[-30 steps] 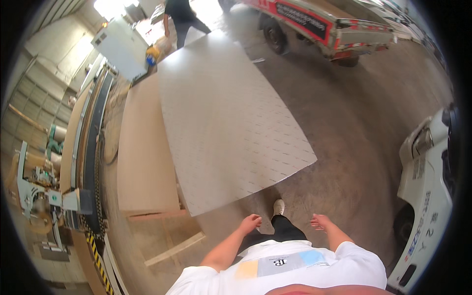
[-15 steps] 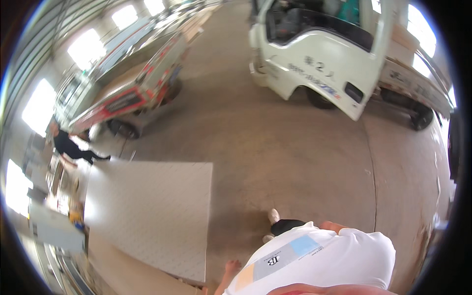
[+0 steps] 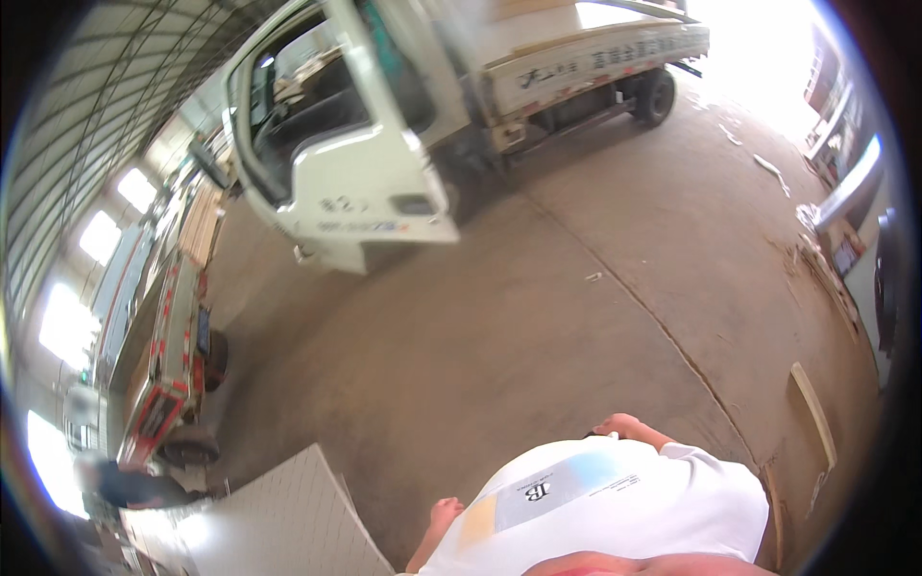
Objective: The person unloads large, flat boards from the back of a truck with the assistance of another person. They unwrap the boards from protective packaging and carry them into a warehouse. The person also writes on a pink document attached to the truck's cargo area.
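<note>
My left hand [image 3: 446, 510] hangs at the left side of my white shirt [image 3: 615, 499], its fingers loosely curled with nothing seen in them. Nearest to it lies a large white sheet panel [image 3: 288, 518] at the lower left, apart from the hand. My right hand [image 3: 624, 424] is held in front of my body at the shirt's upper edge. Its fingers are bent and small in view, and no object shows in them. A little dark cloth shows just beside it.
A white truck with its door [image 3: 370, 197] swung open stands ahead. Another flatbed truck [image 3: 163, 374] is at the left, with a person in dark clothes [image 3: 144, 487] beside it. A wooden strip [image 3: 813, 413] and scraps lie on the concrete floor [image 3: 451, 336] at the right.
My view has swung to the right: the trucks and the white panel have shifted left in the picture. My right hand has come further into view in front of the shirt.
</note>
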Demonstrator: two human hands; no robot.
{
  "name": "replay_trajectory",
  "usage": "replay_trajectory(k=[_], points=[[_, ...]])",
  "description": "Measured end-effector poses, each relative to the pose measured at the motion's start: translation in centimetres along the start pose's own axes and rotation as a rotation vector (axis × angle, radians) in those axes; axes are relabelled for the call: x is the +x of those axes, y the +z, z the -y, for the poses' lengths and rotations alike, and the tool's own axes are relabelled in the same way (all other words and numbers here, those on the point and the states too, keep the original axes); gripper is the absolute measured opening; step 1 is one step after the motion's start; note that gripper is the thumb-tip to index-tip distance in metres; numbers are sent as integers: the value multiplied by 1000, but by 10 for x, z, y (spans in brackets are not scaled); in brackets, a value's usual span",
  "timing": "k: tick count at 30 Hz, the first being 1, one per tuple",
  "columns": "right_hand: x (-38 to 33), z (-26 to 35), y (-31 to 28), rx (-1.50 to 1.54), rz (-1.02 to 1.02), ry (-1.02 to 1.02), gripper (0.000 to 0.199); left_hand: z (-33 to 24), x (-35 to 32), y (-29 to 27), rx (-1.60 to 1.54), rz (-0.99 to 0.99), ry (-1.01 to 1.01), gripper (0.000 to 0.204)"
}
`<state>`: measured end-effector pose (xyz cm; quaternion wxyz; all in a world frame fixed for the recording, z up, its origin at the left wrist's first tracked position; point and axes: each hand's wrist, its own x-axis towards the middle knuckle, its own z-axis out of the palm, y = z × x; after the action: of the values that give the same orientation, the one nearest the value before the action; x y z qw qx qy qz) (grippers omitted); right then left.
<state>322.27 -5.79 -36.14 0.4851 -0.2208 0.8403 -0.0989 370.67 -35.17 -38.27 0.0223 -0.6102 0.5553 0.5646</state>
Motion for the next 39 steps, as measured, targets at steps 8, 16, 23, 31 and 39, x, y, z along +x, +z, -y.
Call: replay_trajectory(k=[8, 16, 23, 31, 39], points=[[-18, -258, -156, 679, -256, 432, 32, -228, 80, 239, -17, 185, 21, 31], [32, -382, -281, 1254, -530, 296, 31, -405, 123, 475, 645, 621, 461, 36], [41, -490, -338, 67, -583, -131, 27, -581, 278, 646, 1098, 617, 205, 36], [108, -578, -585, 1396, -540, 448, 24, -887, 273, 988, 588, 673, 627, 34], [263, -716, -807, 1167, -422, 320, 22, -1037, 243, 1237, 778, 784, 904, 30]])
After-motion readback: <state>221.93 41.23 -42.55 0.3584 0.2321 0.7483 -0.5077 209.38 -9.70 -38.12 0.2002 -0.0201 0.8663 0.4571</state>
